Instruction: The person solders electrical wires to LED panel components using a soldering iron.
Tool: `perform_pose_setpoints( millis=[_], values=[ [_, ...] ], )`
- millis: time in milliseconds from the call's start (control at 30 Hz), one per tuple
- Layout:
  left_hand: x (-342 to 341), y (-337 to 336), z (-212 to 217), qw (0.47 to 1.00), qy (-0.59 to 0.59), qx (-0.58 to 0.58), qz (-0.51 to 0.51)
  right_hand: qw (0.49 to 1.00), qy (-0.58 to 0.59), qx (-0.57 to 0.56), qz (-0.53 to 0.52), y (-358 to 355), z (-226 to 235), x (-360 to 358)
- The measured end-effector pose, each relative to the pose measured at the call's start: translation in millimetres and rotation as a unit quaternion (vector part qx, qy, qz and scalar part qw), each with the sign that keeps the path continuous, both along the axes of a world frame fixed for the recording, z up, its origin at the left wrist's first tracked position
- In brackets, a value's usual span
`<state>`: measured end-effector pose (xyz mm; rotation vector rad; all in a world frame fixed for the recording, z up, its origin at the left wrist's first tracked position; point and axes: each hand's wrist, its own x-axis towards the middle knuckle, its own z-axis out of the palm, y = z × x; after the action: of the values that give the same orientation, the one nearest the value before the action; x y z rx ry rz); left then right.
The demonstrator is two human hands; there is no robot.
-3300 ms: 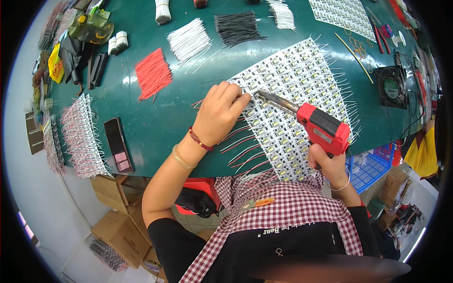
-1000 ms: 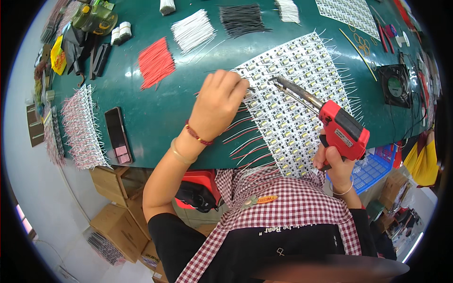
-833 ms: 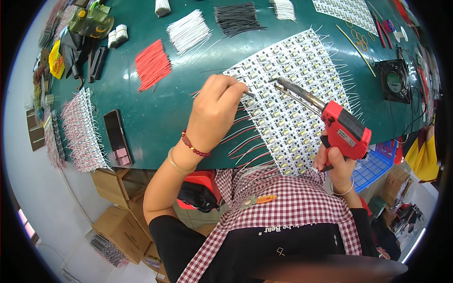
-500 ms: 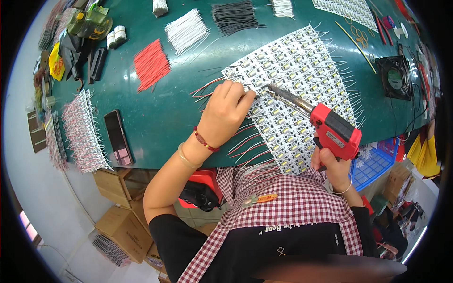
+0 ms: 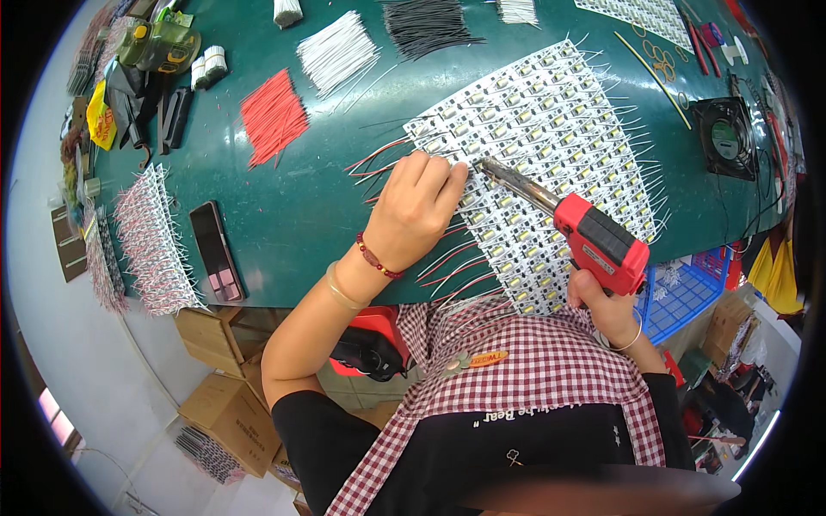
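A sheet of white LED circuit boards [image 5: 551,129] lies on the green table, with thin wires sticking out along its left and right edges. My right hand [image 5: 607,305] grips the handle of a red and black soldering gun [image 5: 602,245]. The gun points up and left, its tip touching or just over the sheet beside my left fingertips. My left hand [image 5: 417,202] is closed in a pinch at the sheet's left edge; what the fingers hold is hidden. Red, white and black wires [image 5: 447,258] trail from that edge below the hand.
Piles of red wires [image 5: 274,116], white wires [image 5: 338,53] and black wires [image 5: 426,27] lie toward the back. A phone [image 5: 215,251] and a wired bundle of boards [image 5: 159,245] are at left. A small fan [image 5: 725,138] stands right, above a blue basket [image 5: 680,301].
The soldering gun has shifted slightly left and down, its tip now closer to my left fingertips. My left hand has barely moved and stays pinched.
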<state>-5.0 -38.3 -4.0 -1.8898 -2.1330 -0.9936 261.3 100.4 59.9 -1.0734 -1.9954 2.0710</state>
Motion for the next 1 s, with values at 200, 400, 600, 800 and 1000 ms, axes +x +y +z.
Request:
perform_pose_setpoints(
  millis=[200,400,600,800,1000],
  values=[
    [2,1,2,1.0,0.013,-0.011,0.005,0.994,-0.007,0.097,0.054,0,4,-9],
    [3,2,7,0.999,0.03,-0.034,0.005,0.995,-0.067,0.064,0.045,0,2,7],
    [4,0,9,0.996,0.061,-0.062,0.012,0.99,-0.014,0.123,0.064,-3,-4,9],
    [4,-4,17,0.998,0.053,-0.009,0.027,0.996,0.023,0.078,0.027,-6,6,5],
    [18,-3,7,1.0,-0.007,0.0,0.002,0.998,0.01,0.044,0.04,-5,5,18]
  ],
)
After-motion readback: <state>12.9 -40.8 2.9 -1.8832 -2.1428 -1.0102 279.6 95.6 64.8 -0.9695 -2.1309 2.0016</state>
